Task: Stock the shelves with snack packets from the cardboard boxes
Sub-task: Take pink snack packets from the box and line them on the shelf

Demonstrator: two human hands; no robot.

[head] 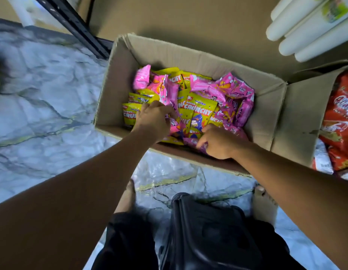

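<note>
An open cardboard box (190, 61) sits on the floor, filled with several yellow packets (200, 109) marked CRUNCHY and several pink packets (234, 90). My left hand (153, 121) reaches into the box's near left part, fingers curled, pinching a pink packet (170, 94) among the yellow ones. My right hand (219, 142) is at the box's near edge, fingers curled round a purple-pink packet (194, 142) lying low in the pile. Part of both packets is hidden by my fingers.
A second cardboard box (297, 114) with red packets (338, 121) stands to the right. White rolls (309, 30) lie at the upper right. A black shelf post (75, 24) slants at the upper left. A black stool (212, 230) is below me on the marble floor (44, 98).
</note>
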